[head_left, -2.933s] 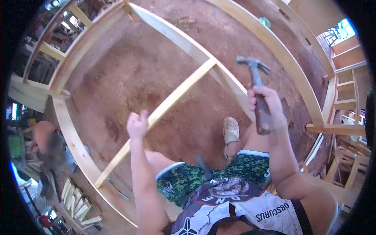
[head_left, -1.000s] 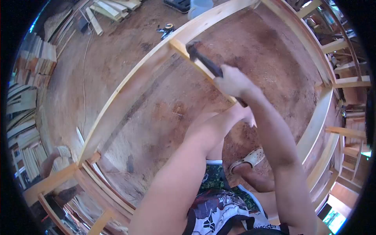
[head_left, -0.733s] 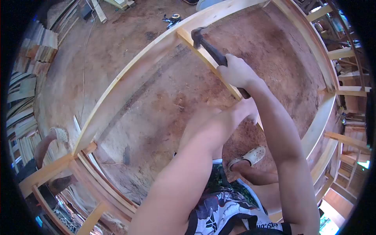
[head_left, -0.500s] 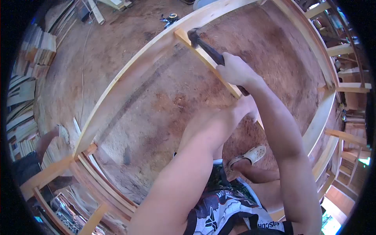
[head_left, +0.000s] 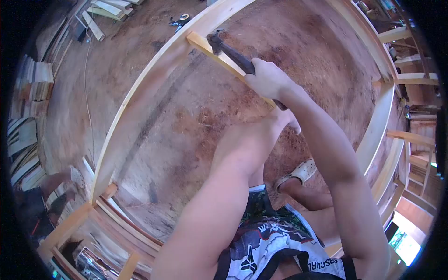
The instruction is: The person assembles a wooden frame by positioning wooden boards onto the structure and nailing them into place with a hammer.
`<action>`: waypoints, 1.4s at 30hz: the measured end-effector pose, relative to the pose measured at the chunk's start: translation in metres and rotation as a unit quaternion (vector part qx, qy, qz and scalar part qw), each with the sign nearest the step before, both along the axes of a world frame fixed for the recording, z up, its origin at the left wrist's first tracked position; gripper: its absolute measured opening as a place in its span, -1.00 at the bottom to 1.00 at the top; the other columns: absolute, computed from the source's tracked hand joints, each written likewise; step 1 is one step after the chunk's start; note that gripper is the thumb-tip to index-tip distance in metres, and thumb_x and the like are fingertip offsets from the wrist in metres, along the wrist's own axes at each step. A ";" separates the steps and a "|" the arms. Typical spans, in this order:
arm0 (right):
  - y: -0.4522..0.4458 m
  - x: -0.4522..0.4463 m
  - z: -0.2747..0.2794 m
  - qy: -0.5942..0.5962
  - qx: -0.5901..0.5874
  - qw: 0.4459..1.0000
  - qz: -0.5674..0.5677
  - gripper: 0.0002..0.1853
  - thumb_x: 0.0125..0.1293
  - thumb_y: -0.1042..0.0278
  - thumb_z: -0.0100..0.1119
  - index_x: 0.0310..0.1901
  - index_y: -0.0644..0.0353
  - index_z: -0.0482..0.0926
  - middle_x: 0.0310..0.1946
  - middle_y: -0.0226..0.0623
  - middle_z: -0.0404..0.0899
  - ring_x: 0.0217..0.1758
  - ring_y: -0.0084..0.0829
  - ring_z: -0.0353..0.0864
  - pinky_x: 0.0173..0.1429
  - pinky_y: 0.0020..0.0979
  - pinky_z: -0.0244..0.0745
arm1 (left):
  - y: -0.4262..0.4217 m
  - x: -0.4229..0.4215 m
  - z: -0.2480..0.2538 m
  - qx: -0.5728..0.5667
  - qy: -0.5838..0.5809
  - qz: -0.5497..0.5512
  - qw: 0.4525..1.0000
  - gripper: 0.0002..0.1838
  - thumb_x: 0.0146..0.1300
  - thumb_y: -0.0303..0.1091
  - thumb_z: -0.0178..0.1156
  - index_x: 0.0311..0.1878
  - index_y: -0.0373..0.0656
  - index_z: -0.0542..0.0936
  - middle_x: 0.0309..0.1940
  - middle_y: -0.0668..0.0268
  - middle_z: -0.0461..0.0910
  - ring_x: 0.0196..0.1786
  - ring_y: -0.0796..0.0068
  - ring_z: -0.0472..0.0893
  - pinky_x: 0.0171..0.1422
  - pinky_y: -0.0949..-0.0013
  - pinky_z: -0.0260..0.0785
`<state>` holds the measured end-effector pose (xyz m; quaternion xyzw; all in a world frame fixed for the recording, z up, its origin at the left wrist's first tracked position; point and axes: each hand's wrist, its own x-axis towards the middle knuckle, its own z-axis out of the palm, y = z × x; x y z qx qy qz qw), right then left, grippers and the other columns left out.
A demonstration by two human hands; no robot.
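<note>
A hammer (head_left: 235, 57) is in my right hand (head_left: 270, 80), whose fingers wrap round its dark handle. Its head lies close to the end of a wooden crossbar (head_left: 219, 55), near where that bar meets a long curved-looking board (head_left: 140, 84). Lower on the same crossbar, my left hand (head_left: 288, 120) is closed round the wood, partly hidden behind my right forearm. A second long board (head_left: 377, 126) runs along the right side of the frame.
Stacked lumber (head_left: 35, 84) stands at the far left, with loose boards (head_left: 109, 9) at the top. A tape measure (head_left: 183, 18) lies on the dirt floor. Another person's leg (head_left: 53, 184) shows at lower left. A clog (head_left: 304, 171) is on my foot.
The view has swung from the crossbar's other end to this one. The hammer, earlier raised in my right hand, is now down beside the crossbar. Over the last half second it barely moves relative to the wood.
</note>
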<state>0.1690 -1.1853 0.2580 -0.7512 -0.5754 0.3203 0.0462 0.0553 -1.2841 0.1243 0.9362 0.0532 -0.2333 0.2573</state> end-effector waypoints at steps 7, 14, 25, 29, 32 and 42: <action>0.005 0.003 -0.007 0.025 -0.003 1.000 0.005 -0.57 0.28 0.17 0.12 0.05 0.35 0.53 -0.05 0.20 0.67 0.09 0.08 0.68 0.21 -0.06 0.52 | -0.002 -0.001 0.004 -0.004 0.004 -0.011 1.000 -0.41 0.13 0.22 0.25 -0.04 -0.11 0.74 -0.08 0.08 0.75 0.00 0.08 0.74 0.04 0.14 0.60; 0.001 0.009 -0.016 0.039 0.015 0.999 -0.013 -0.59 0.29 0.24 0.07 0.04 0.38 0.55 -0.04 0.23 0.67 0.11 0.11 0.68 0.23 -0.05 0.53 | -0.002 0.004 0.006 -0.004 0.003 -0.010 1.000 -0.43 0.16 0.19 0.23 -0.02 -0.12 0.73 -0.07 0.06 0.75 0.01 0.06 0.74 0.04 0.14 0.59; -0.002 0.009 -0.011 0.029 0.019 0.999 -0.017 -0.53 0.26 0.12 0.13 0.02 0.38 0.53 -0.09 0.19 0.67 0.03 0.08 0.68 0.19 -0.09 0.52 | 0.009 0.029 0.015 -0.004 -0.015 -0.008 1.000 -0.46 0.21 0.15 0.21 0.02 -0.12 0.71 -0.04 0.04 0.74 0.03 0.04 0.73 0.05 0.14 0.59; 0.002 0.008 -0.021 0.024 0.013 1.000 -0.013 -0.53 0.26 0.13 0.12 0.03 0.39 0.53 -0.09 0.19 0.67 0.04 0.08 0.68 0.19 -0.10 0.53 | 0.018 0.043 0.023 -0.001 -0.026 -0.010 1.000 -0.47 0.23 0.13 0.20 0.03 -0.12 0.71 -0.03 0.03 0.74 0.04 0.03 0.73 0.06 0.14 0.58; 0.001 0.006 -0.020 0.023 0.001 1.000 -0.019 -0.52 0.28 0.12 0.13 0.05 0.38 0.53 -0.09 0.18 0.67 0.06 0.07 0.68 0.20 -0.10 0.52 | 0.026 0.053 0.028 -0.003 -0.031 -0.009 0.999 -0.47 0.24 0.12 0.19 0.04 -0.12 0.70 -0.02 0.03 0.73 0.04 0.02 0.73 0.06 0.14 0.58; -0.010 -0.003 0.004 0.037 0.031 0.999 0.006 -0.53 0.23 0.17 0.26 0.05 0.37 0.53 -0.12 0.15 0.69 0.02 0.01 0.70 0.15 -0.12 0.54 | 0.046 0.084 0.052 0.001 -0.046 -0.027 0.999 -0.50 0.29 0.08 0.17 0.07 -0.13 0.69 0.00 0.01 0.73 0.06 0.00 0.72 0.07 0.14 0.58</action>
